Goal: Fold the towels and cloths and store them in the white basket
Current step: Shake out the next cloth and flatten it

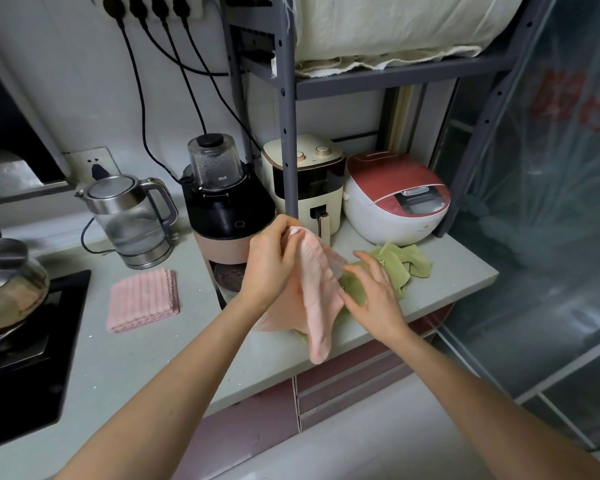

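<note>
My left hand (pixel 269 261) grips the top corner of a light pink towel (pixel 317 306) and holds it up above the counter, so the cloth hangs down past the counter's front edge. My right hand (pixel 371 296) pinches the towel's right edge at about mid-height, its other fingers spread. Under and behind that hand a crumpled green cloth (pixel 395 265) lies on the counter. A folded pink ribbed cloth (pixel 142 301) rests flat on the counter to the left. No white basket is in view.
On the grey counter (pixel 160 355) stand a glass kettle (pixel 132 220), a black-and-pink blender (pixel 222 209), a cream air fryer (pixel 305 185) and a red-and-white rice cooker (pixel 395 199). A hob with a pot (pixel 11 285) is at left. A grey shelf post (pixel 288 109) rises behind.
</note>
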